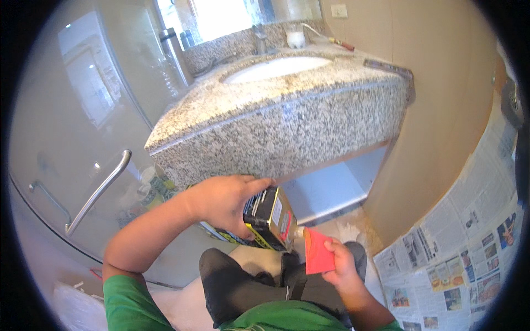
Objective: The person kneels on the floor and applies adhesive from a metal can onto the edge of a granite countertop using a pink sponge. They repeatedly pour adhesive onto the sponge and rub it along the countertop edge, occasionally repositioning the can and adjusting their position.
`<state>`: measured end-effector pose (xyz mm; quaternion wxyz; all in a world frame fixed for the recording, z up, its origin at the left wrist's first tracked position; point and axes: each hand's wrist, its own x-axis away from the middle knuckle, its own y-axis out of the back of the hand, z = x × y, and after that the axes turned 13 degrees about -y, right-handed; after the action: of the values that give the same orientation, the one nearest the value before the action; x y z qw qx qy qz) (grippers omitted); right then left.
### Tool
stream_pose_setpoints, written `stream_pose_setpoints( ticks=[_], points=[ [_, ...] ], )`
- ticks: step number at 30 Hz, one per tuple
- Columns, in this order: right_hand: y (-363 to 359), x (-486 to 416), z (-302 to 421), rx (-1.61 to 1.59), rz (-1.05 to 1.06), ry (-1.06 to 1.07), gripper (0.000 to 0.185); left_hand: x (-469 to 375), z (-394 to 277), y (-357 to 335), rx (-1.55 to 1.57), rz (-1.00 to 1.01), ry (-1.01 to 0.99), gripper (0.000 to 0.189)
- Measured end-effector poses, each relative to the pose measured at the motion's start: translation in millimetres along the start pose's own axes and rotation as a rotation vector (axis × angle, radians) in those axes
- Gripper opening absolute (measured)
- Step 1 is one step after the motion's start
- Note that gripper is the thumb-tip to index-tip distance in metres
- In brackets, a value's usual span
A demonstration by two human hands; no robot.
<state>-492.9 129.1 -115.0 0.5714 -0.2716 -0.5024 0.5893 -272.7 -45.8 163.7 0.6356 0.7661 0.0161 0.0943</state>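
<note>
My left hand (pixel 227 202) grips a rectangular metal can (pixel 265 219), black with yellow and gold parts, from above and behind. The can is tipped on its side, its top end toward the right. My right hand (pixel 341 260) holds a red, cup-like or folded container (pixel 319 252) by its side, its upper edge close to the can's spout. Whether liquid is flowing between them cannot be told. Both are held above my knees, in front of the vanity.
A granite vanity (pixel 273 136) with a white sink (pixel 281 68) stands ahead, an open cabinet space (pixel 331 186) beneath. A glass shower door with a metal handle (pixel 99 192) is on the left. Newspaper sheets (pixel 451 248) cover the surface at right. A wooden-handled tool (pixel 341 44) lies on the counter.
</note>
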Motion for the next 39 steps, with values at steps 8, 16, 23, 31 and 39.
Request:
stream_pose_setpoints(
  ticks=[8,16,23,31,39],
  points=[
    [5.0,-8.8,-1.9,0.039,-0.051,0.001,0.036,9.2,19.3,-38.9,0.068,-0.09,-0.007,0.114],
    [-13.2,-10.3,15.0,0.128,0.053,0.024,0.037,6.5,42.0,-111.4,0.192,-0.189,0.05,0.11],
    [-36.9,19.0,68.9,0.215,0.181,0.262,0.055,-8.2,73.2,-219.4,0.194,-0.304,0.169,0.107],
    [23.0,56.0,106.8,0.112,-0.367,0.506,0.064,-64.0,111.5,-319.2,0.279,-0.388,0.493,0.108],
    [61.5,85.5,123.9,-0.001,-0.26,0.512,0.062,-107.7,154.4,-383.0,0.571,-0.706,0.536,0.097]
  ],
)
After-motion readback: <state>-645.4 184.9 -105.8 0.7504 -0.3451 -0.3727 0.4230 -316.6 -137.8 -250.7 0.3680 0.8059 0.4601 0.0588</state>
